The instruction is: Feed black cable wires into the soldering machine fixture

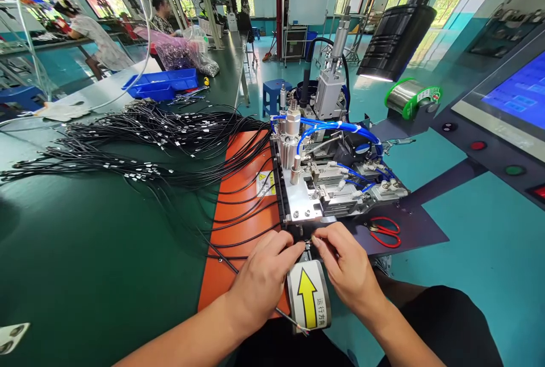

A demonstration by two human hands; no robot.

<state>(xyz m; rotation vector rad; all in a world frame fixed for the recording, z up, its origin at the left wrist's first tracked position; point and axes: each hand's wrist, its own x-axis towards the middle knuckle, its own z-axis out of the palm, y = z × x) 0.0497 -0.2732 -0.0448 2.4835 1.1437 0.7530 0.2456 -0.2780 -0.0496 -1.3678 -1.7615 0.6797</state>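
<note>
My left hand (264, 276) and my right hand (347, 268) meet at the front edge of a small metal machine (327, 185) with blue air hoses. Both pinch with thumb and forefinger at a tiny part at the fixture's front slot (307, 240). A thin black cable (238, 270) runs under my left hand toward that spot, its bare end showing near my wrist. Below my hands sits a grey cover with a yellow arrow label (307, 296). What the right fingers hold is too small to name.
A large heap of black cables (140, 140) spreads over the green bench and the orange mat (238, 208). Red scissors (385, 232) lie right of the machine. A solder spool (411, 97), a control panel with screen (511, 112), a blue bin (162, 83) and two seated people are around.
</note>
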